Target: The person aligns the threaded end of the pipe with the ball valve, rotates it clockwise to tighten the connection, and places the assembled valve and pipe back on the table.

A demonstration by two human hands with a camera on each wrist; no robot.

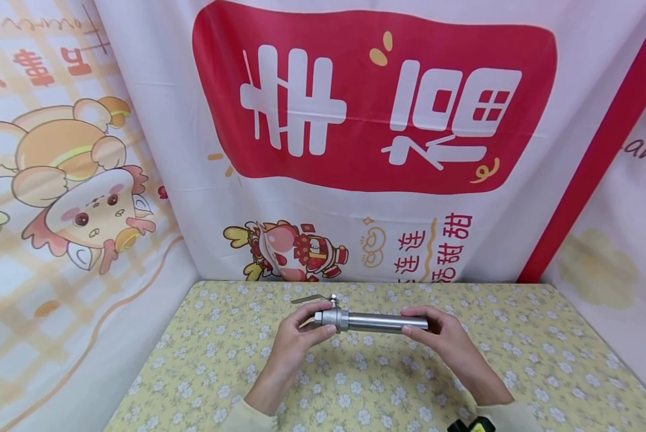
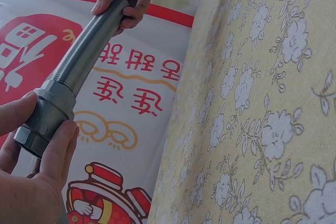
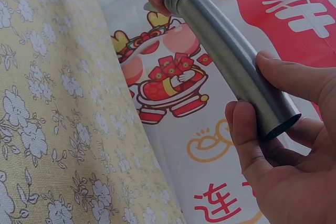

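Observation:
A metal ball valve [image 1: 331, 318] with a lever handle [image 1: 308, 299] is joined to a straight steel pipe [image 1: 379, 322]. My left hand [image 1: 297, 335] grips the valve body between thumb and fingers. At the pipe's other end, my right hand [image 1: 436, 330] holds it with curled fingers and thumb. Valve and pipe lie nearly level above the table. Threads show where the pipe [image 2: 84, 51] meets the valve [image 2: 50, 114] in the left wrist view. The pipe's open end [image 3: 281, 127] faces my right palm in the right wrist view.
Beneath the hands is a table with a yellow floral cloth [image 1: 366, 378]. A printed white and red curtain [image 1: 366, 204] hangs behind it, with more printed cloth [image 1: 74, 210] at the left. A black and yellow object [image 1: 471, 426] shows at the bottom edge by the right sleeve.

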